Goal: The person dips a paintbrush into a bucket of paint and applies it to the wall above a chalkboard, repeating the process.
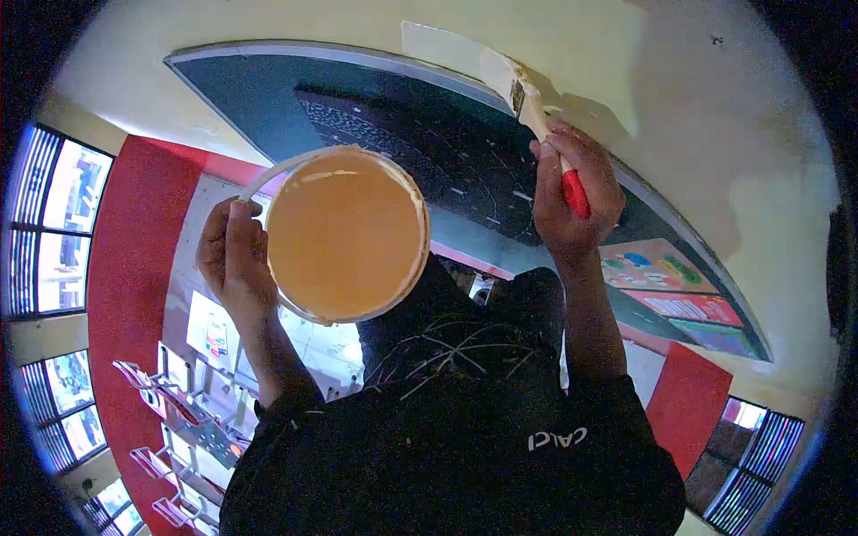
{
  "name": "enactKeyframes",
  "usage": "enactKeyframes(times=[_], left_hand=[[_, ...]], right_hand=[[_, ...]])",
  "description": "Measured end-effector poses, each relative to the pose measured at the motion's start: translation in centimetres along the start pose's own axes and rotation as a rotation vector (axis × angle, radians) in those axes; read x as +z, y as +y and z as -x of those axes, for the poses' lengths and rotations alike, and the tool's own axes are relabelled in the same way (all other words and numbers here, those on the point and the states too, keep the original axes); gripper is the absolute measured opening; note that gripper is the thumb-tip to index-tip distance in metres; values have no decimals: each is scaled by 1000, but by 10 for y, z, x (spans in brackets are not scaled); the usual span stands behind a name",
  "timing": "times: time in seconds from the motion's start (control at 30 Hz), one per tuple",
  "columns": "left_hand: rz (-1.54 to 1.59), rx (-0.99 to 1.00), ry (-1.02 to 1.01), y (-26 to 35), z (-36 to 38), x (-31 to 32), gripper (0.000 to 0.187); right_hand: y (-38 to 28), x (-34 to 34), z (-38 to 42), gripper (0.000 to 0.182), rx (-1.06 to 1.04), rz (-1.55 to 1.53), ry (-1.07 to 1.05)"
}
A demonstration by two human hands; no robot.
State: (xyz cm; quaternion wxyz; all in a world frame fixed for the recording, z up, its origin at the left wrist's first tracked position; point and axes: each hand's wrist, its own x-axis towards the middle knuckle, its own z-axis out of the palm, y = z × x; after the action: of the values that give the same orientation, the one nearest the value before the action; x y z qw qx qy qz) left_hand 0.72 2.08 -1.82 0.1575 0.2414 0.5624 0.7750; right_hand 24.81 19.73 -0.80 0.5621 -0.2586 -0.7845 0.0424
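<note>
A: Far left, what was noted?

B: A window (61, 219) with dark bars, then a red wall band (134, 241). Lower down stood several chairs (183, 406).

A: State of the left hand?

B: The left hand (234, 250) was closed, thumb over curled fingers, pinching the white handle (284, 164) of the bucket.

A: Position of the bucket?

B: The bucket (424, 219) was just right of that hand, mouth toward the camera. Inside was orange paint (349, 237); smears marked the rim.

A: Continuing right?

B: Behind it spread a dark green board (259, 94) in a grey frame. A pale strip (442, 46) ran along the wall above.

A: And the brush?

B: The brush (536, 116) was at the strip's right end, bristles at the wall. The right hand (581, 192) pinched its wooden handle, red end below the fingers. Farther right: colourful posters (657, 268) and another window (755, 460).
</note>
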Motion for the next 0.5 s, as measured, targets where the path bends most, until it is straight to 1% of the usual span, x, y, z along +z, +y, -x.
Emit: enactKeyframes(times=[0.07,0.1,0.17,0.27,0.37,0.5], left_hand=[[26,-22,-48,-4,-2,-9,17],[7,-13,-35,-2,-2,-6,15],[-29,5,-10,2,0,3,17],[-42,57,37,4,3,10,17],[-34,42,-10,3,2,7,17],[-26,16,12,3,1,7,17]], right_hand=[[2,-3,1,12,-17,11,12],[3,-5,2,14,-13,20,10],[4,-8,3,18,-6,37,7],[5,-12,5,19,-1,52,10],[-3,-19,2,12,40,101,-37],[5,-21,7,16,-8,120,0]])
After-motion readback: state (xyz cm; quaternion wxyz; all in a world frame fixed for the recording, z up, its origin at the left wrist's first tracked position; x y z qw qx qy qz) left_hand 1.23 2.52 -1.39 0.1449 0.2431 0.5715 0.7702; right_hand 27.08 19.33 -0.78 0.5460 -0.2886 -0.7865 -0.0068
